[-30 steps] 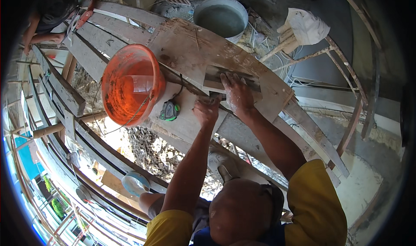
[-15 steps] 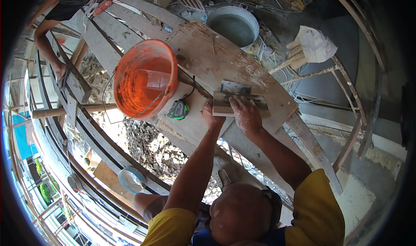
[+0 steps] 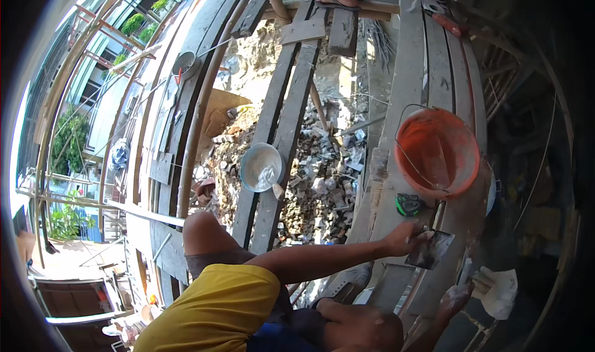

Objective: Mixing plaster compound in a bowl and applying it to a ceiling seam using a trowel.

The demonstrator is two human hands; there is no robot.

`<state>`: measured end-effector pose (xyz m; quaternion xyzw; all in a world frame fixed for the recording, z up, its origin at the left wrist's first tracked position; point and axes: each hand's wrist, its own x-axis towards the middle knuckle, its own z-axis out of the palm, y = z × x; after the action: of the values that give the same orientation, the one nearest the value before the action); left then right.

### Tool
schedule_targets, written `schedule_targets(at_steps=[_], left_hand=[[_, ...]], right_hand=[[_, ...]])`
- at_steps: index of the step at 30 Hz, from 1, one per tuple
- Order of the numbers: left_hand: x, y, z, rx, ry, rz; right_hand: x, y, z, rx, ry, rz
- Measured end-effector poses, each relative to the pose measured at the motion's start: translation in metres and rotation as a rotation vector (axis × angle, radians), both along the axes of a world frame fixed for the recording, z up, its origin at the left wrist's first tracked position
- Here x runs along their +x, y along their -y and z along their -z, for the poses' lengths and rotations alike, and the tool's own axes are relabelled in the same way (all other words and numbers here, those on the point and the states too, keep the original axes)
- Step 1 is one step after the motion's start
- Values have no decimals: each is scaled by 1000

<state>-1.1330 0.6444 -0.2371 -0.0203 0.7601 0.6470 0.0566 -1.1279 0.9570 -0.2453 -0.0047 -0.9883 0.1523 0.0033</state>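
Observation:
My left hand (image 3: 404,238) is closed at the end of an outstretched arm, gripping a broad-bladed scraper (image 3: 429,250) whose dark, square blade carries pale smears. Lower and to the right, my right hand (image 3: 456,297), whitened with residue, is closed around a flat trowel (image 3: 465,271) seen nearly edge-on. Its handle is hidden by the hand. An orange bucket (image 3: 462,138) with a wire handle stands on the planks beyond my left hand. Between them lies a green and black tape measure (image 3: 408,205).
A bowl (image 3: 262,167) of whitish material rests on narrow planks (image 3: 296,94) above rubble. Bamboo poles (image 3: 207,110) run along the left. A co-worker's sandalled foot (image 3: 339,0) is at the far edge, left of a red tool (image 3: 447,24). A pale glove (image 3: 499,293) hangs at right.
The view has swung left, bringing the rubble and bowl toward the middle. My hands have separated; the scraper and trowel, close together before, are now apart.

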Motion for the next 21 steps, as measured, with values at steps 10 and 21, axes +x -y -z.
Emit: schedule_targets(at_steps=[10,21], left_hand=[[67,157,-97,520,-106,-490],[222,364,-209,556,-414,-940]], right_hand=[[3,239,-125,-1249,482,-104],[89,538,-225,-1462,1165,-650]])
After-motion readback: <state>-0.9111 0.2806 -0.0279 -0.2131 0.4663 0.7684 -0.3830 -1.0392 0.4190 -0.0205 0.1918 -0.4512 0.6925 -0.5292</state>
